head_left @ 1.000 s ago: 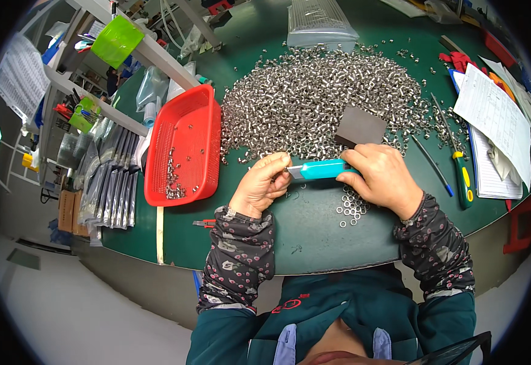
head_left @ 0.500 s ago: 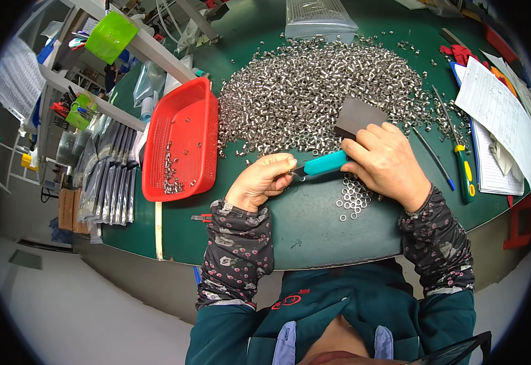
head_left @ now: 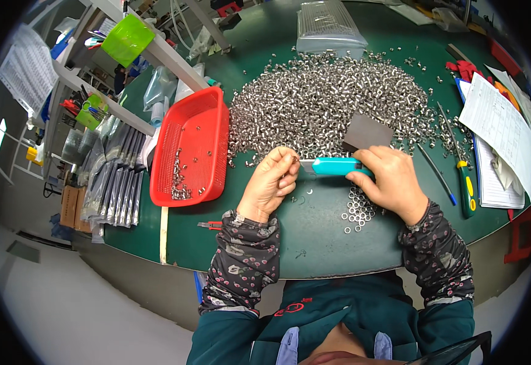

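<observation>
My right hand (head_left: 393, 180) is closed round the teal handle of a utility knife (head_left: 336, 166), whose grey blade points left. The blade's tip reaches the fingers of my left hand (head_left: 272, 183), which are pinched together on a small metal ring (head_left: 296, 159), mostly covered by the fingertips. Just beyond my right hand lies a dark grey block (head_left: 369, 131), at the near edge of a broad heap of small metal rings (head_left: 320, 97). Several loose flat rings (head_left: 359, 212) are grouped on the green table below the knife. A thin bright curl (head_left: 309, 191) lies under the blade.
A red plastic basket (head_left: 221, 152) with some metal pieces stands left of my left hand. A red cutter (head_left: 209, 225) lies nearer. On the right are a pen (head_left: 438, 175), a yellow-green screwdriver (head_left: 466, 188) and papers on a clipboard (head_left: 499, 131). A plastic-wrapped pack (head_left: 329, 30) sits behind the heap.
The knife has turned from a slant to nearly level, and more of its blade shows. My left hand has come up slightly and its fingers have turned more upright. The whole view has shifted a little.
</observation>
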Tool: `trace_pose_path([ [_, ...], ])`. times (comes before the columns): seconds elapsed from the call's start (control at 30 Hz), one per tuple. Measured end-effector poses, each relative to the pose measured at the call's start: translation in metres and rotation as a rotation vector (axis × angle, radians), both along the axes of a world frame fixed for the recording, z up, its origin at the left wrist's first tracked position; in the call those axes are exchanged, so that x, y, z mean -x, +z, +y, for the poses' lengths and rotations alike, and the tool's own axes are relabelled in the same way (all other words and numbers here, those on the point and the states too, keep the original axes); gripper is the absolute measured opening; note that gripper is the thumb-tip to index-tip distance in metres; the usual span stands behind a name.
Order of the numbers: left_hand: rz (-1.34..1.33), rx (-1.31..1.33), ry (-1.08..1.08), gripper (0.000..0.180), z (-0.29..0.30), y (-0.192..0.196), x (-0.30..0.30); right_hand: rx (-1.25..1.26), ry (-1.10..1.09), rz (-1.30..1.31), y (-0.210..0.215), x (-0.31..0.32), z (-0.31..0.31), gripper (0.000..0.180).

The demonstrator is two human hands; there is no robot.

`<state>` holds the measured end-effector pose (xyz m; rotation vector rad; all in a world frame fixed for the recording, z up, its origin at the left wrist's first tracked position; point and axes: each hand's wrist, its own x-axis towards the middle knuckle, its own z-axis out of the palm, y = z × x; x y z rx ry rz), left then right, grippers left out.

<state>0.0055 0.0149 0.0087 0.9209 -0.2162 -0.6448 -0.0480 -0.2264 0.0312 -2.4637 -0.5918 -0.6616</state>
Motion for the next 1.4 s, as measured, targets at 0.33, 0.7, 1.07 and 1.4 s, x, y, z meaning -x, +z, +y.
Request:
trace_pose_path([
  [0.33,-0.040,0.122,0.088,0.013,-0.006,-0.003,0.000,-0.156,0.008,0.306,0.000,0.001,0.005,0.029],
  [0.7,-0.121,0.081,0.107,0.012,-0.009,-0.006,0.001,-0.127,0.033,0.438,0.001,0.001,0.006,0.030],
  [1.07,0.001,0.090,0.096,0.015,-0.006,-0.008,0.001,-0.056,-0.006,0.181,-0.006,0.001,0.007,0.026],
  [1.4,0.084,0.079,0.028,0.017,-0.003,-0.006,-0.001,0.056,-0.021,0.012,-0.006,-0.001,0.006,0.024],
])
